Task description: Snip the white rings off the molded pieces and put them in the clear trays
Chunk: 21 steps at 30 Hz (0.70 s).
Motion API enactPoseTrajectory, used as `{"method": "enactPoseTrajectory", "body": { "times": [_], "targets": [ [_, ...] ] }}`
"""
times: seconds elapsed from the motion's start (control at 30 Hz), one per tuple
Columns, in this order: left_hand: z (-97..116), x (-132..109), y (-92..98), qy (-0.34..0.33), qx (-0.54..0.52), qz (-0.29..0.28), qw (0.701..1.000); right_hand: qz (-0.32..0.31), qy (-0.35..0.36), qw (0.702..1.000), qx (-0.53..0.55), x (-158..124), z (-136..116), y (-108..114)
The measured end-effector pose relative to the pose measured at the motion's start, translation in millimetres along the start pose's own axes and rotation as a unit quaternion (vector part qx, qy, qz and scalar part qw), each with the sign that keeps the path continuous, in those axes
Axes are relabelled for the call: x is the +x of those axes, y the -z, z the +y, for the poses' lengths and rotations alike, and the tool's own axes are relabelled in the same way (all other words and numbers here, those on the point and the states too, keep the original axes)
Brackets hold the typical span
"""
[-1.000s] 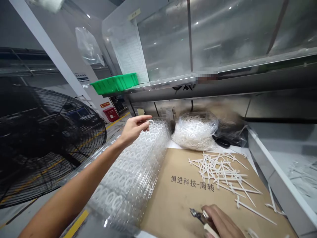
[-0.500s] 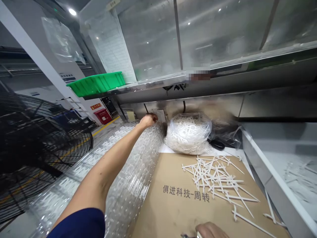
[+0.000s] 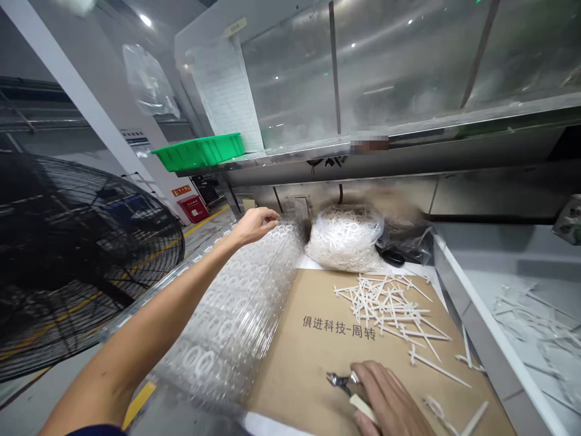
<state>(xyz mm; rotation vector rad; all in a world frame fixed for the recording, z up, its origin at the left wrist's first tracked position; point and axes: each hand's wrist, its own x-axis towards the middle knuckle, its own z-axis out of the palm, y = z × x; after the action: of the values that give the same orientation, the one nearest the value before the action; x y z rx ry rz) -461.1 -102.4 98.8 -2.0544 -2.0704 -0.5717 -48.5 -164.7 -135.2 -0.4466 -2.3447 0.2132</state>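
Note:
My left hand (image 3: 255, 226) reaches over the far end of a stack of clear plastic trays (image 3: 267, 330). Its thumb and fingers are slightly apart, with nothing visible between them. White ring-shaped parts (image 3: 202, 360) lie in rows in the top tray. My right hand (image 3: 393, 396) is wrapped round a pair of side cutters (image 3: 337, 380) with light handles, low over the brown cardboard (image 3: 290, 387). The cutters' metal jaws point left. A tangled pile of thin white plastic sprues (image 3: 385, 306) is spread on the cardboard beyond the right hand.
A clear bag of white parts (image 3: 347, 239) stands behind the cardboard, with a black object (image 3: 393, 258) beside it. To the right, a white bin (image 3: 481, 315) holds more sprues. A green basket (image 3: 200, 152) sits on the metal shelf. A large black fan (image 3: 91, 260) stands at left.
My left hand has drawn back slightly and left, its fingers loosening over the trays. My right hand and the cutters have come further into view. The view has shifted.

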Motion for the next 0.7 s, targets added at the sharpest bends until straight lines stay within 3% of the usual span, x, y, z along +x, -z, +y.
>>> {"method": "enactPoseTrajectory", "body": {
  "times": [0.23,0.37,0.53,0.6,0.7],
  "targets": [
    [57,-150,61.5,-0.022,-0.025,0.085,0.996,-0.067,0.006,0.998,-0.012,7,-10,11],
    [89,-249,72.5,0.029,-0.036,0.19,0.981,-0.104,-0.019,0.994,-0.013,8,-7,8],
    [111,-370,41.6,0.125,-0.058,0.322,0.936,-0.114,-0.052,0.99,-0.061,9,7,-1],
    [115,-412,19.7,0.172,-0.075,0.326,0.926,-0.122,-0.058,0.988,-0.077,6,14,-6],
    [118,-462,-22.8,0.245,-0.124,0.272,0.922,-0.125,-0.052,0.985,-0.104,3,24,-14]
  ]
}}
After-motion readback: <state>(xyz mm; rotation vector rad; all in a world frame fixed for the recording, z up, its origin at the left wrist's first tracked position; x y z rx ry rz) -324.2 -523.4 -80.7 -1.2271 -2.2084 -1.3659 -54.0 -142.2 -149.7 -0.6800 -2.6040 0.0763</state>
